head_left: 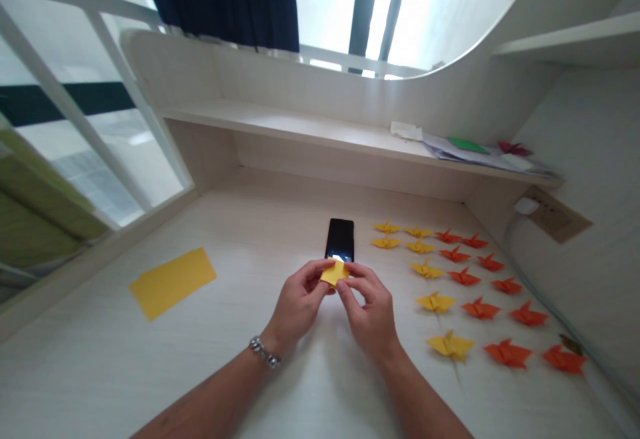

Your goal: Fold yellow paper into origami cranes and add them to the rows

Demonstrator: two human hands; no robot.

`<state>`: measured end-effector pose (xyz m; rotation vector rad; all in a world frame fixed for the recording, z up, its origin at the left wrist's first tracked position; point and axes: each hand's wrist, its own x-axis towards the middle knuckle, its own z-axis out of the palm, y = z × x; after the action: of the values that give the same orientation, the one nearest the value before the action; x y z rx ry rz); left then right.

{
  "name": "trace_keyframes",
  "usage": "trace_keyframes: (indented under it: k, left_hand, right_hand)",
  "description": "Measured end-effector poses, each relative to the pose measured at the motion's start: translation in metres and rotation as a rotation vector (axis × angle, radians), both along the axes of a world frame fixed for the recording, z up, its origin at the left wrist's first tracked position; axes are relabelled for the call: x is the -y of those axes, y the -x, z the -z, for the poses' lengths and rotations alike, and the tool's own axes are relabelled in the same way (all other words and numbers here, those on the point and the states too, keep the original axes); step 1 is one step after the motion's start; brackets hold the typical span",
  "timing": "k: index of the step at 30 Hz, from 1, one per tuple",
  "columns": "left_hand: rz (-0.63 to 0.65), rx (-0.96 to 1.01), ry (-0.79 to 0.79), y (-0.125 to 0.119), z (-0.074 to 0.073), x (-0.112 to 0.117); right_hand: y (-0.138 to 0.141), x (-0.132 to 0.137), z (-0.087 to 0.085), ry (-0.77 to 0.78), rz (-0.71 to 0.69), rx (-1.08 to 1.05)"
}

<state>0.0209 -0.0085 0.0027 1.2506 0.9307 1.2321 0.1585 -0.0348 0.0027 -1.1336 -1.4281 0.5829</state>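
Observation:
Between my two hands is a small folded piece of yellow origami paper [334, 274], held a little above the desk. My left hand [299, 299] pinches its left side between thumb and fingers. On the other side my right hand [369, 306] grips it, thumb at the lower edge and fingertips along the right. Fingers partly cover the paper, so its exact fold is hard to make out. Just beyond the hands a black phone [341, 238] lies flat, its near end partly hidden by the paper and fingers.
Yellow sheets [174, 282] lie at the left. Several yellow paper cranes [436, 302] and orange paper cranes [481, 309] stand in rows at the right. A cable runs along the right wall from a plug [527, 206]. Papers [450, 149] rest on the shelf [300, 126] above the desk.

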Motion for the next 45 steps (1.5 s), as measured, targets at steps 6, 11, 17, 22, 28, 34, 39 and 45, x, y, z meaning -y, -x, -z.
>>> trace_keyframes:
  k: [6,11,17,22,28,34,39,45]
  left_hand:
    - [0.025,0.035,0.012,0.000,0.002,-0.003]
    - [0.046,-0.028,-0.046,0.002,0.001,-0.002]
    - [0.120,-0.104,-0.096,0.006,-0.002,0.000]
    - [0.085,-0.122,-0.056,0.006,-0.003,0.001]
    - [0.033,-0.065,-0.012,0.002,-0.001,0.002]
    - [0.121,-0.141,-0.099,0.006,0.004,0.001]
    - [0.104,-0.126,-0.058,0.005,0.001,0.003]
    - [0.077,-0.071,-0.031,0.002,0.006,0.002]
  right_hand:
    - [-0.008,-0.012,0.009,0.212,-0.057,-0.409]
    - [-0.016,-0.017,0.014,0.367,-0.182,-0.462]
    - [-0.017,-0.014,0.008,0.419,-0.284,-0.440]
    - [-0.015,-0.013,0.007,0.445,-0.306,-0.497]
    - [-0.012,-0.014,0.011,0.460,-0.278,-0.561]
    - [-0.016,-0.015,0.015,0.502,-0.330,-0.543]
    - [-0.015,-0.013,0.010,0.571,-0.379,-0.633]
    - [-0.010,-0.011,0.005,0.618,-0.352,-0.736]
